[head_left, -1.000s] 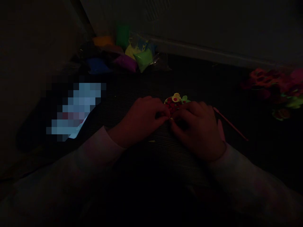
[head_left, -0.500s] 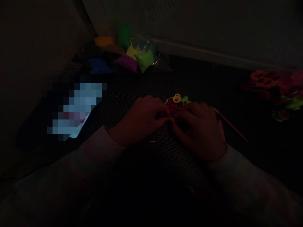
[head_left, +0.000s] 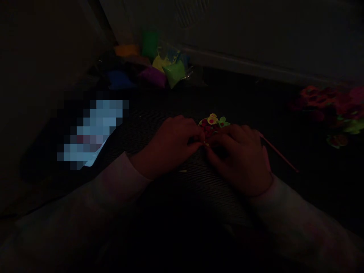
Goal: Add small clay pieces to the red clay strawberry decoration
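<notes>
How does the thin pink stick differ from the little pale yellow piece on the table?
The pink stick is long; the yellow piece is much shorter. The stick lies at a slant, while the yellow piece lies nearly level across the view. Both are slim and lie loose.

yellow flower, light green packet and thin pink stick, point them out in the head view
yellow flower point(head_left: 212, 120), head view, its petals and centre
light green packet point(head_left: 174, 72), head view, middle of its front
thin pink stick point(head_left: 280, 152), head view, mid shaft
</notes>
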`<act>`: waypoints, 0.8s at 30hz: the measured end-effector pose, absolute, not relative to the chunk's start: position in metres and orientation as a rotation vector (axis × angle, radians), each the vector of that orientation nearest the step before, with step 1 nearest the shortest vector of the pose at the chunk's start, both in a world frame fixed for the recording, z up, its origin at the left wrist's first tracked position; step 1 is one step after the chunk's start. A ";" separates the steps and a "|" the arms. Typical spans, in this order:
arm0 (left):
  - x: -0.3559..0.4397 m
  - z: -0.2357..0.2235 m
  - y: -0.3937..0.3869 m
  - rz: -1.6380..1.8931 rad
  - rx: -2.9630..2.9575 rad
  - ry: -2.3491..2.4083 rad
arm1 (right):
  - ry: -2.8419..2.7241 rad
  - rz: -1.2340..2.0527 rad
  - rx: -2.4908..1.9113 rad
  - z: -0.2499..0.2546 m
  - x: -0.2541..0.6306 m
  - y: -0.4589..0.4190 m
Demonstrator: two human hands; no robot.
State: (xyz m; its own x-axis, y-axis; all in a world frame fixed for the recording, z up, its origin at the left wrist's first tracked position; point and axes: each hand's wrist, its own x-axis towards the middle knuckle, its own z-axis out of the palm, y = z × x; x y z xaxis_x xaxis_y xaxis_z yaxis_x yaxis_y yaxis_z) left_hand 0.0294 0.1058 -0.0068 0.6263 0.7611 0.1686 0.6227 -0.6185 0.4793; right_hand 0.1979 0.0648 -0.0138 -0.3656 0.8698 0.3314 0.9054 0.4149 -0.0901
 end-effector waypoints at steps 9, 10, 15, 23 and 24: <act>0.025 -0.004 0.105 0.586 2.413 1.223 | -2.054 0.290 -1.591 0.005 0.214 0.060; 0.026 -0.003 0.105 0.602 2.385 1.260 | -1.928 0.396 -1.648 0.006 0.218 0.060; 0.031 -0.001 0.104 0.513 2.243 1.346 | -1.432 0.923 -1.714 0.002 0.230 0.062; 0.032 0.004 0.100 0.506 2.060 1.306 | -1.288 1.117 -1.643 0.000 0.223 0.070; 0.032 0.005 0.100 0.499 2.033 1.308 | -1.260 1.147 -1.628 0.000 0.223 0.071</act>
